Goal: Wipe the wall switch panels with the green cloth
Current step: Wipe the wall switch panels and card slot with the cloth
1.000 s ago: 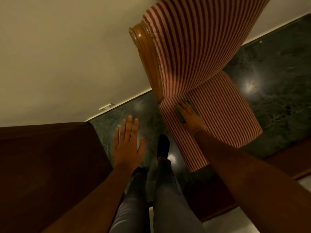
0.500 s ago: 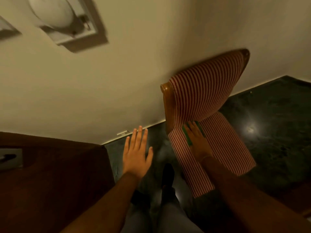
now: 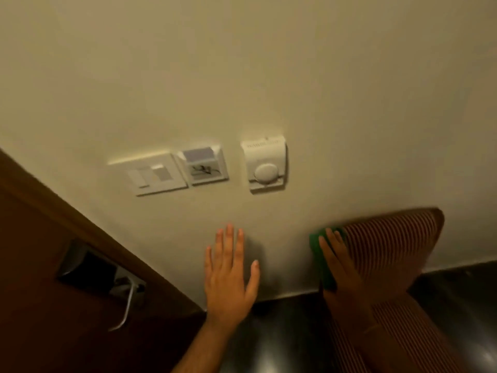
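Observation:
On the cream wall sit a white switch panel [image 3: 154,175], a card-holder panel [image 3: 205,166] right of it, and a thermostat with a round dial [image 3: 265,166] further right. My right hand [image 3: 339,262] holds the green cloth [image 3: 320,254], raised in front of the wall below and right of the thermostat. My left hand [image 3: 230,270] is held flat with fingers spread, empty, below the panels. Neither hand touches a panel.
A red-and-white striped chair [image 3: 390,246] stands against the wall behind my right hand. A brown wooden door [image 3: 53,305] with a metal lever handle [image 3: 126,310] fills the lower left. The dark polished floor [image 3: 282,340] lies below.
The view has tilted up from the floor and chair seat to the wall panels. My right hand has lifted the green cloth off the chair seat; my left hand rose too.

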`<state>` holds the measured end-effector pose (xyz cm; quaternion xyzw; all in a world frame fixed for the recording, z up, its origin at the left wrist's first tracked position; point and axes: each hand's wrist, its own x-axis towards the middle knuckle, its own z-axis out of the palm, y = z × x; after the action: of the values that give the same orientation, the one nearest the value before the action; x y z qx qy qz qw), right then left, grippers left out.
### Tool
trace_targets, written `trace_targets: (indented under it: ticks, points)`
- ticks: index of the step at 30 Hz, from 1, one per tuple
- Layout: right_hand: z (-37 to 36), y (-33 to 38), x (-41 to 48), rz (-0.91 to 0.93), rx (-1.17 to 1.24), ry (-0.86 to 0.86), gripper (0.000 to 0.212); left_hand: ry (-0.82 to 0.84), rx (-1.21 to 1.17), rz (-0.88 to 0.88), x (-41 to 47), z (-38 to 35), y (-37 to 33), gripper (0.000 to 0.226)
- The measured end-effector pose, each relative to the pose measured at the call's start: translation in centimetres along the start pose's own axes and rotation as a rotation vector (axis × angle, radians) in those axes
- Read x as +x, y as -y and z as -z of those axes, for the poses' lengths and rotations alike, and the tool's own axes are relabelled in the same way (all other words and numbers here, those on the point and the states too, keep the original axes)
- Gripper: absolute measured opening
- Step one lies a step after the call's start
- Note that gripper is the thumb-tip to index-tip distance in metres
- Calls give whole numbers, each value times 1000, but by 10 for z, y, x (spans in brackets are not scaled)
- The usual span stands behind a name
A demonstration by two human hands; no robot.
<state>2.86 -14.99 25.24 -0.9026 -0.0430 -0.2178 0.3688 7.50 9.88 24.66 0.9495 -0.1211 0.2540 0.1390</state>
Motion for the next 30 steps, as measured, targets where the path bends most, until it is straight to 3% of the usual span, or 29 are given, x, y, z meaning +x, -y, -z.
trace_targets:
  ticks: [4, 11, 20, 24, 30]
  points:
    - [-8, 62, 51, 236, 36, -135, 78, -182, 51, 86, 43, 41, 38, 91]
    - [-23, 137, 124, 479, 49, -285, 87, -392, 104, 67, 125, 95, 84, 88]
    - [-60, 169, 168, 553, -21, -262, 69, -466, 94, 20, 189, 115, 115, 86]
    - [-86, 160, 174, 496, -59, -258, 83, -475, 67, -17, 216, 113, 121, 87]
    - [-117, 140, 178, 479, -107, -237, 84, -509, 112, -17, 235, 97, 125, 84]
